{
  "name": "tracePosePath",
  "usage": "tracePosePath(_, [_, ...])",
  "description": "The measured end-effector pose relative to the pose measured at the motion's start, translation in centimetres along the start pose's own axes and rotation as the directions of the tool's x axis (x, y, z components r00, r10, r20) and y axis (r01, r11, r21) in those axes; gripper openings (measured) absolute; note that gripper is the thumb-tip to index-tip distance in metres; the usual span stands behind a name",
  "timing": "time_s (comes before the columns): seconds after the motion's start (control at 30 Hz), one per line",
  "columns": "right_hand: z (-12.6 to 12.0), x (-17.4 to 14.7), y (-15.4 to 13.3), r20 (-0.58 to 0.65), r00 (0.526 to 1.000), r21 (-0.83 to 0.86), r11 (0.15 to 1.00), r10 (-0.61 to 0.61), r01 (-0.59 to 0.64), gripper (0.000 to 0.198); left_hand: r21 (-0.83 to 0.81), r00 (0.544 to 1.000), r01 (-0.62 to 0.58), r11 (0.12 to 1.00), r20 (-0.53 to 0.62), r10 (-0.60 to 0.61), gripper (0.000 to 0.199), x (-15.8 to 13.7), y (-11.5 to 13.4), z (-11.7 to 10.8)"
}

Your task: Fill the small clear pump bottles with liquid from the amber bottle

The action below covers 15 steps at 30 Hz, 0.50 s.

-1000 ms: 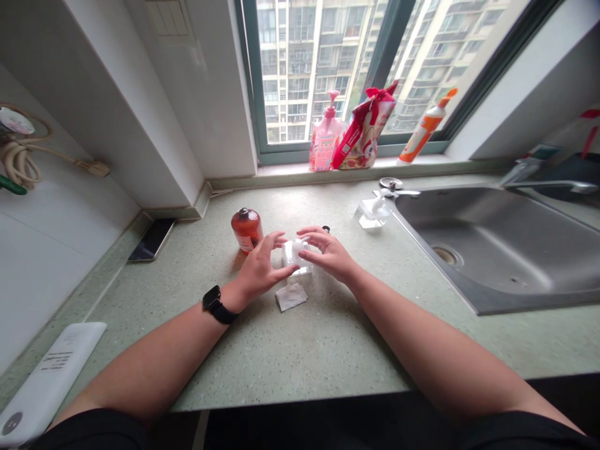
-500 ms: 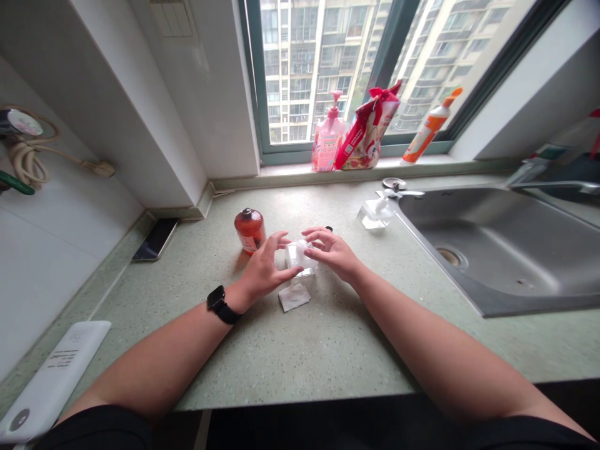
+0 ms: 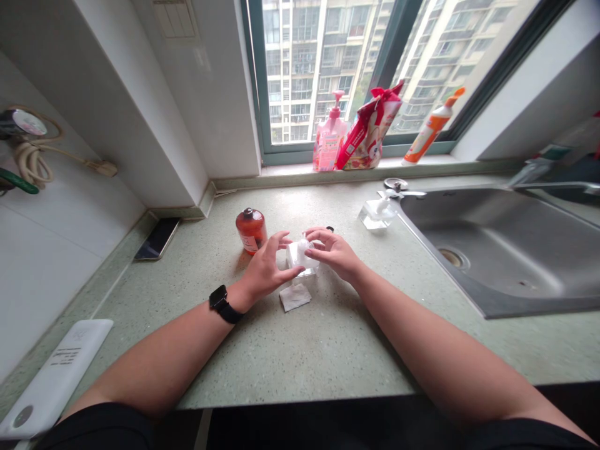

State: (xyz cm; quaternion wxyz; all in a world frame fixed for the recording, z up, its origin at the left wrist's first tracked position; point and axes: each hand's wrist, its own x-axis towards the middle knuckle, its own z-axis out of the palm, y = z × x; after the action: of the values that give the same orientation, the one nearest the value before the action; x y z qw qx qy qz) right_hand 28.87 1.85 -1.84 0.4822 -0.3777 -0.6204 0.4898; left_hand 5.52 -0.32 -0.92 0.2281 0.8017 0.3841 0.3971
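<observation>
A clear square bottle [image 3: 294, 256] with a white top stands on the counter between my hands. My left hand [image 3: 263, 267] is open at the bottle's left side, thumb and fingers spread; whether it touches the bottle I cannot tell. The curled thumb and fingers of my right hand [image 3: 338, 255] close around the white top [image 3: 304, 250]. A folded white cloth or tissue [image 3: 295, 297] lies just in front of the bottle. Left of it stands an amber bottle [image 3: 250, 231] with a pale label and dark neck. A small black cap [image 3: 330, 229] is partly hidden behind my right hand.
A second clear pump bottle [image 3: 376, 214] stands by the steel sink [image 3: 478, 309]. On the sill are a pink pump bottle [image 3: 329, 144], a red bag [image 3: 370, 134] and an orange-white bottle [image 3: 429, 134]. A phone [image 3: 158, 239] and a white slab-shaped device [image 3: 60, 375] lie left.
The view has shifted slightly. Both hands keep nearly the same pose around the clear bottle, with only small finger movement at its white top.
</observation>
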Motion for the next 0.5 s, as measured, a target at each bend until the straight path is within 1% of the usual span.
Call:
tracePosePath(0.1, [1.1, 0.0, -0.2, 0.040, 0.999, -0.029, 0.999, -0.011, 0.012, 0.044, -0.015, 1.000, -0.003, 1.000, -0.002, 0.003, 0.080, 0.0, 0.0, 0.1])
tracePosePath(0.17, [1.5, 0.1, -0.2, 0.035, 0.999, -0.059, 0.998, -0.024, 0.026, 0.046, -0.023, 1.000, -0.007, 1.000, -0.002, 0.007, 0.080, 0.0, 0.0, 0.1])
tracePosePath(0.23, [1.2, 0.2, -0.1, 0.001, 1.000, -0.062, 0.998, -0.028, 0.028, 0.047, -0.024, 1.000, -0.005, 1.000, -0.004, 0.005, 0.082, 0.0, -0.1, 0.1])
tracePosePath(0.33, [-0.1, 0.2, 0.0, -0.037, 0.999, -0.034, 0.999, -0.005, 0.003, 0.044, -0.018, 1.000, 0.001, 1.000, -0.001, -0.001, 0.083, 0.0, -0.1, 0.0])
tracePosePath(0.43, [-0.8, 0.1, -0.1, -0.019, 1.000, -0.017, 1.000, 0.006, -0.006, 0.040, -0.003, 1.000, 0.001, 1.000, 0.003, -0.001, 0.082, 0.0, -0.1, 0.0])
tracePosePath(0.5, [-0.4, 0.0, -0.2, 0.015, 1.000, -0.019, 1.000, -0.003, 0.003, 0.040, 0.003, 1.000, 0.000, 1.000, 0.001, 0.000, 0.081, 0.0, -0.1, 0.0])
